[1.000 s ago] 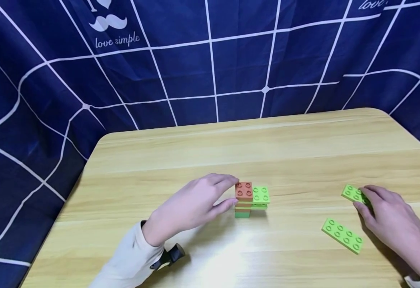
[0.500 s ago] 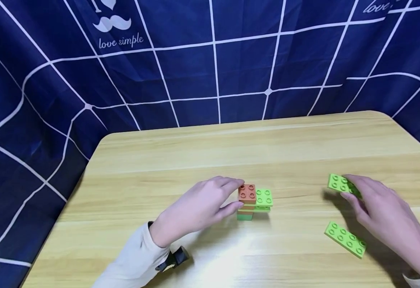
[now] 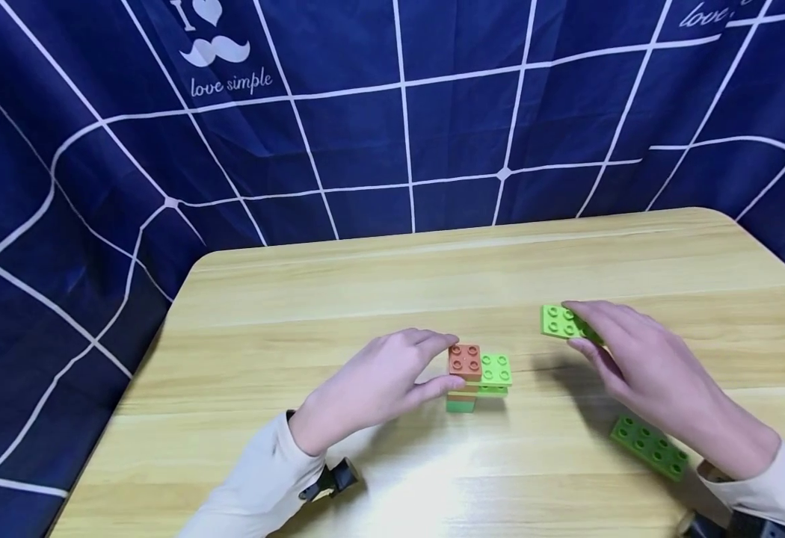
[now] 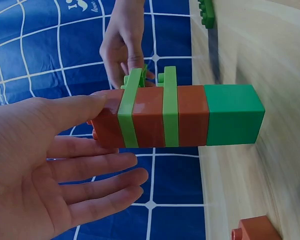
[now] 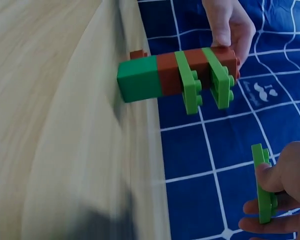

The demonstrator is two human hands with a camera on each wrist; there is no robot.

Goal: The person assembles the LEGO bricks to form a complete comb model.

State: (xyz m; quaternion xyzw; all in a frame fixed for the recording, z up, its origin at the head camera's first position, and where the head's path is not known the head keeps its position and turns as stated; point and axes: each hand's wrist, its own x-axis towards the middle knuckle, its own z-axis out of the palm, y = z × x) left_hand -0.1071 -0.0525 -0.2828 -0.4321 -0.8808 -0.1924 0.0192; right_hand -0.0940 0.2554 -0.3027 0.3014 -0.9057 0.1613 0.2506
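A tower of toy building bricks [image 3: 460,403] stands mid-table: a green brick [image 4: 235,115] at the bottom, then red-brown bricks alternating with two light green plates [image 3: 496,366] that jut out to the right. My left hand [image 3: 379,381] pinches the top red-brown brick [image 3: 465,360] between thumb and forefinger, the other fingers loosely extended. My right hand [image 3: 648,370] holds a light green studded plate [image 3: 558,321] raised above the table, right of the tower, its studs up. The fingers hide that plate's right end.
Another green plate [image 3: 650,447] lies on the wooden table [image 3: 365,291] below the right forearm, in its shadow. A loose red-brown brick [image 4: 260,229] shows in the left wrist view. A blue curtain [image 3: 339,149] with white lines hangs behind the table.
My right hand has lifted the green plate off the table and carried it left toward the tower. My left hand has stayed at the top brick.
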